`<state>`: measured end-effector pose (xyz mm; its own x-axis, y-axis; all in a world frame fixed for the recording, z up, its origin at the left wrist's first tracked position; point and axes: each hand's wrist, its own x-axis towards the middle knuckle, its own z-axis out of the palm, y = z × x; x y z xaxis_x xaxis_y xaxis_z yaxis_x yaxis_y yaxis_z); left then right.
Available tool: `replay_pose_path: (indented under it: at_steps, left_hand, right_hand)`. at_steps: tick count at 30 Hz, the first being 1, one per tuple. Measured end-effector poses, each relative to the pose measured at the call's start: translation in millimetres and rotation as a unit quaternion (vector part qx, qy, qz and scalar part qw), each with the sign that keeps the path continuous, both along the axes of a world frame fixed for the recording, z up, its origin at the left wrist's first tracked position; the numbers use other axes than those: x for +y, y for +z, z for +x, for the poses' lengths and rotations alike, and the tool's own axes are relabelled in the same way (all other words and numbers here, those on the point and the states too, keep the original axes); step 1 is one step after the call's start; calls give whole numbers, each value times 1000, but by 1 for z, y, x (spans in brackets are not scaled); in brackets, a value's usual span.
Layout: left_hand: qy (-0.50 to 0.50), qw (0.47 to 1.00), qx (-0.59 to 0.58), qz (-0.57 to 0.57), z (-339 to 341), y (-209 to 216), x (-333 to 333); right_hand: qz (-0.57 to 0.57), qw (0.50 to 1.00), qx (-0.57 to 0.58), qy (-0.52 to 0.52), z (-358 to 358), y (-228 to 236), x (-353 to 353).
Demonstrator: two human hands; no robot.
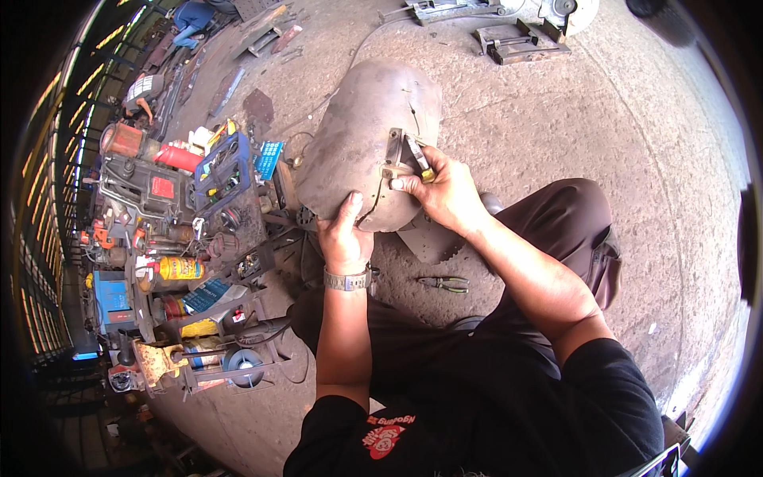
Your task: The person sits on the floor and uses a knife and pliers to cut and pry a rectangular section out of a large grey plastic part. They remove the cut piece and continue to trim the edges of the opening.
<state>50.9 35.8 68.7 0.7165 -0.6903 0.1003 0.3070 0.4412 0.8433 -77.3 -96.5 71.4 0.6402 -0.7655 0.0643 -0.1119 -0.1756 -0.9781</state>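
A curved grey metal sheet [358, 119] is tilted up in front of my knees. A dark, jagged crack runs through its lower right part. My left hand [346, 242], with a metal watch at the wrist, grips the sheet's lower edge, thumb on top. My right hand [455, 193] is closed round a small silver tool with a yellow end [420, 157]; its exact kind is unclear. The tool lies close to a flat metal strip with a hole [394, 143] on the sheet. The right thumb presses near a small rusty piece [389, 172] by the crack.
Pliers with green-and-black handles [445, 284] lie on the floor below the sheet. At left, a cluttered bench holds a blue toolbox [222, 175], a yellow bottle [179, 268] and other tools. A metal stand [522, 41] is at the far right. Two people crouch at the far left.
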Motion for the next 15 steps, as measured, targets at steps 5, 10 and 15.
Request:
replay_pose_path:
  at_steps: [5, 10, 15]
  left_hand:
    - [3, 1000, -25, 9, 1, -8, 2]
    - [1, 1000, -2, 2, -4, -9, 0]
    - [-33, 999, 27, -12, 0, -5, 2]
  right_hand:
    - [24, 999, 46, -3, -1, 7, -2]
    - [8, 1000, 28, -4, 2, -4, -8]
    - [13, 1000, 9, 22, -1, -3, -8]
